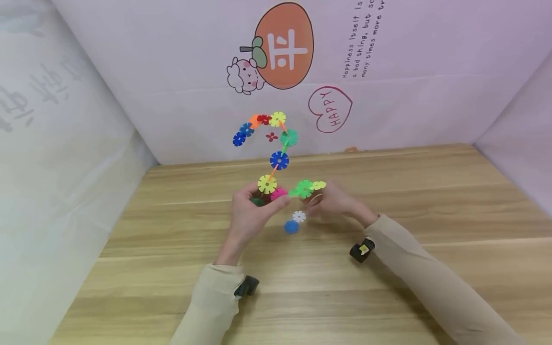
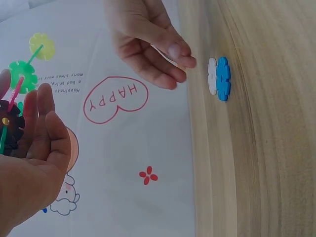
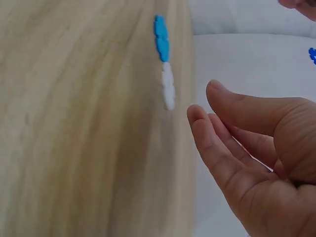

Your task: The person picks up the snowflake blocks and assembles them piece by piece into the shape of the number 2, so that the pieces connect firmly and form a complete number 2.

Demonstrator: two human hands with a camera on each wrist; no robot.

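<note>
A long curved chain of colourful notched plastic snowflake discs (image 1: 279, 161) rises from my left hand (image 1: 250, 213). That hand holds the chain near its lower part, around a pink disc (image 1: 278, 193); in the left wrist view its fingers (image 2: 59, 140) curl beside the discs. Past the pink disc the chain runs on to a green disc (image 1: 304, 189) and a yellow disc (image 1: 319, 185). My right hand (image 1: 332, 199) hovers over the table behind that end, and the right wrist view shows nothing between its thumb and fingers (image 3: 207, 136). A white disc (image 1: 299, 216) and a blue disc (image 1: 292, 227) lie below.
The wood-grain table (image 1: 302, 297) runs up to a pale printed sheet (image 1: 189, 110) hanging at the back. More white sheet (image 1: 56, 201) stands along the left side, and another (image 1: 526, 124) along the right.
</note>
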